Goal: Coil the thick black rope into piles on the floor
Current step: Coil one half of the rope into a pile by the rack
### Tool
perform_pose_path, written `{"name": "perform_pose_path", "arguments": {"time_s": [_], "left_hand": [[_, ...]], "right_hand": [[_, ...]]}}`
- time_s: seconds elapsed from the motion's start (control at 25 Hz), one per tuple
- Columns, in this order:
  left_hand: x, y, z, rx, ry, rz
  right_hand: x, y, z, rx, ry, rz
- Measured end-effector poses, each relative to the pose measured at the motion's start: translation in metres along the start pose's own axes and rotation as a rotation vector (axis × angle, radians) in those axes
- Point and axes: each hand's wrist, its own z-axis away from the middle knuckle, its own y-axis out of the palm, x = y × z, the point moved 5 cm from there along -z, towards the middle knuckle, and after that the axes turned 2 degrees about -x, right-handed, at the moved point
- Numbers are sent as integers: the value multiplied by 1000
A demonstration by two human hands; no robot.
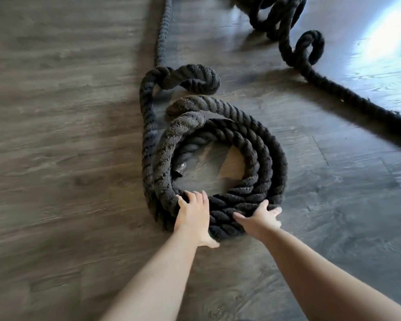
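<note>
Partway through, the left hand [192, 213] grips and the spread, flat right hand [262, 220] presses the coil [265, 144] at its near rim, while long black rope [347, 98] beyond the coil lies unpiled.

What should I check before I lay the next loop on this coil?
1. Left hand grips the coil: ok.
2. Right hand rests on the coil: ok.
3. Rope end lies inside the coil: ok.
4. Feed runs straight in: not ok, a loop kinks beyond the coil.
5. Far strand lies apart from the coil: ok.
</note>
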Motion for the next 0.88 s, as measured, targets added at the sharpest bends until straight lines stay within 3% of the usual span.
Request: {"name": "perform_pose_path", "arguments": {"time_s": [0.12,0.28,0.4,0.48,0.56,0.88], "left_hand": [[-9,-19,-22,45,-14,49],[14,-44,-35,88,283,-7],[65,-73,-47,-44,515,-362],[100,-68,-60,25,524,-543],[118,-45,-66,77,500,-565],[116,-36,-79,14,425,-313]], "right_hand": [[31,-4,-4,49,72,-46],[56,4,-12,90,189,-95],[62,9,-6,36,248,-119],[64,9,-6,11,224,-79],[65,9,-8,8,193,-44],[81,-27,-56,-15,50,162]]}}
